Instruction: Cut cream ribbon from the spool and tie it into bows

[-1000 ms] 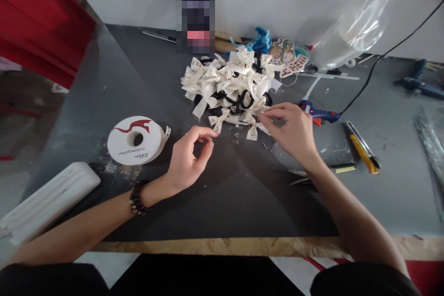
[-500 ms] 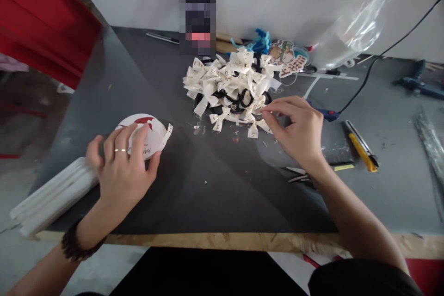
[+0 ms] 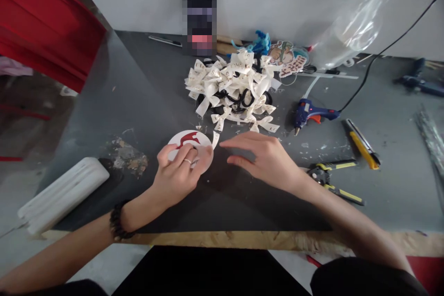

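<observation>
A white ribbon spool (image 3: 206, 163) with a red print is gripped by my left hand (image 3: 178, 171), just above the dark table. From the spool's right side sticks up a short loose end of printed ribbon (image 3: 215, 139). My right hand (image 3: 265, 159) hovers right of that end, thumb and fingers apart and nothing between them. Beyond both hands lies a pile of cream ribbon bows (image 3: 225, 78), with black hair ties (image 3: 247, 97) showing among them.
A blue glue gun (image 3: 307, 113), a yellow cutter knife (image 3: 362, 148) and wire strippers (image 3: 335, 178) lie to the right. On the left are a white power strip (image 3: 65, 194) and scraps (image 3: 130, 155). A phone-like pixelated object (image 3: 199, 14) leans on the wall.
My left hand has brought the spool rightward from the table's left side. My right hand has left the pile's edge, coming nearer and leftward, and its pinched fingers have parted.
</observation>
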The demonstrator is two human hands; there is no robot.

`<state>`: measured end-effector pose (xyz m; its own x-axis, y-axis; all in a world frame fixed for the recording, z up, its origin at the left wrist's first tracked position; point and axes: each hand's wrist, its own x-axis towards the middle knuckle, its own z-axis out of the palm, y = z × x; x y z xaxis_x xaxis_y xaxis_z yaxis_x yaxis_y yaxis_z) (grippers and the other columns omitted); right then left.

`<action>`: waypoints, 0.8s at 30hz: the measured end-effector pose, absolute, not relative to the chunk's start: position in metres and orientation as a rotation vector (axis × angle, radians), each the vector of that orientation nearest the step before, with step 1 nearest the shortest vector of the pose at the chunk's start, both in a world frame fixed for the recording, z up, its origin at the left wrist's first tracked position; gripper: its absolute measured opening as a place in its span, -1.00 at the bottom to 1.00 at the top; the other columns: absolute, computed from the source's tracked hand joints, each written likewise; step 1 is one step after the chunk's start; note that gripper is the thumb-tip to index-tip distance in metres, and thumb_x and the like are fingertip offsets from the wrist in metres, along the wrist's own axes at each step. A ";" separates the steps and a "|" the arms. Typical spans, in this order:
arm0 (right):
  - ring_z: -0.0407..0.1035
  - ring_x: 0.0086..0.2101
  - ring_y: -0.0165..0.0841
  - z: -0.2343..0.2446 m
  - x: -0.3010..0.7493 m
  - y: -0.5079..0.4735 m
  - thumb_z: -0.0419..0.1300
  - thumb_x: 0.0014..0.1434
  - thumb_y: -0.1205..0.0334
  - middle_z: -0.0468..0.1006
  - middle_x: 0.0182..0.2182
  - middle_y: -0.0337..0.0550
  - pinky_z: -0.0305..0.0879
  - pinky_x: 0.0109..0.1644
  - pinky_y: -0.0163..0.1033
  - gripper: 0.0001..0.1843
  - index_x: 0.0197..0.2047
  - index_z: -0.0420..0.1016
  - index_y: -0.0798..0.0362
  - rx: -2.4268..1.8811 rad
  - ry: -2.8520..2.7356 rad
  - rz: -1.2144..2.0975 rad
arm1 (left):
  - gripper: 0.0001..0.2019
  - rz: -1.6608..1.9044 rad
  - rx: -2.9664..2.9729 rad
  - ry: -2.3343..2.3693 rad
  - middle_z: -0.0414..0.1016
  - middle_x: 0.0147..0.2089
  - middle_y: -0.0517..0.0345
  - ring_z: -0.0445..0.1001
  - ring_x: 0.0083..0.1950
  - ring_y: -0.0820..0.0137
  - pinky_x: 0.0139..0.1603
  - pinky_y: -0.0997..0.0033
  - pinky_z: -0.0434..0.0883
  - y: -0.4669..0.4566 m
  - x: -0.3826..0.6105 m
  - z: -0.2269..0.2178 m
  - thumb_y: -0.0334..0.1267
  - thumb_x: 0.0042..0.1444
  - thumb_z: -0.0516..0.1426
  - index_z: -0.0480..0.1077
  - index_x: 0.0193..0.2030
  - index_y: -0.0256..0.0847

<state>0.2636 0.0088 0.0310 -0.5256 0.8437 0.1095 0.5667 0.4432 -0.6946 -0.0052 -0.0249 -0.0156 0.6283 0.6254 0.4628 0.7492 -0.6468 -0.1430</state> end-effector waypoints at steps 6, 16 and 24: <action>0.38 0.35 -0.07 0.008 0.260 0.011 0.47 0.16 0.41 0.43 0.41 0.00 0.40 0.39 0.07 -0.07 0.52 0.24 -0.09 -1.153 -2.299 0.885 | -0.48 -0.624 -2.638 -0.932 0.67 -0.20 0.14 0.68 -0.15 0.23 0.06 0.09 0.52 -0.022 0.002 -0.019 -0.40 0.27 0.27 0.46 0.33 0.08; 0.61 -0.23 -0.31 0.025 0.259 0.009 0.37 0.34 0.25 0.74 -0.24 -0.28 0.45 -0.10 -0.21 -0.93 -0.12 0.70 -0.10 -1.346 -2.279 0.914 | -0.40 -0.691 -2.619 -1.037 0.66 -0.28 0.13 0.66 -0.23 0.22 -0.01 0.09 0.50 -0.013 0.001 -0.026 -0.41 0.22 0.21 0.39 0.40 -0.04; 0.61 -0.10 -0.29 0.025 0.253 0.007 0.25 0.45 0.20 0.72 -0.04 -0.16 0.48 -0.04 -0.20 -0.80 0.04 0.68 -0.06 -1.234 -2.155 0.890 | -0.40 -0.672 -2.516 -1.064 0.65 -0.32 0.08 0.59 -0.27 0.19 -0.01 0.07 0.39 -0.004 -0.012 -0.025 -0.38 0.19 0.21 0.39 0.40 -0.21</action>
